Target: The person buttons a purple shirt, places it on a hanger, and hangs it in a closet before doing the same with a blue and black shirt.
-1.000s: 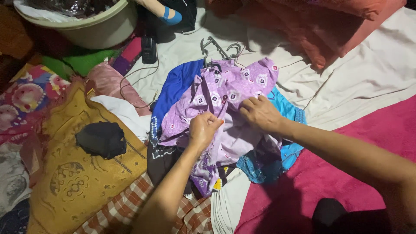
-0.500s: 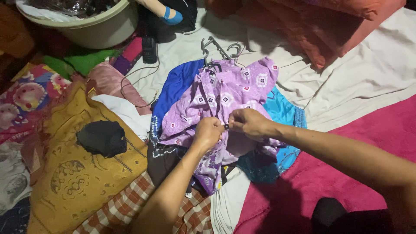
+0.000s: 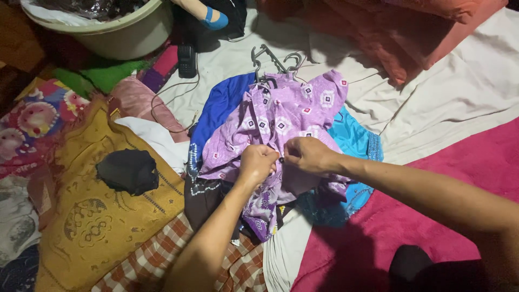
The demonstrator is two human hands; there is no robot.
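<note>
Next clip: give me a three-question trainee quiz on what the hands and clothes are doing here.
1. True or false: both hands pinch the front of the purple patterned shirt.
2. Which garment lies directly left of that shirt? A) dark blue B) pink C) yellow
3. What lies at the shirt's collar end?

Key:
1. True; the left hand and right hand meet at its placket.
2. A, the dark blue garment.
3. Grey clothes hangers.

A lilac shirt [image 3: 281,116] printed with small white and dark squares lies flat on a pile of clothes, its collar on a grey hanger [image 3: 270,57] toward the far side. Its front placket is pinched together at mid-length, the lower hem rumpled and folded.
</note>
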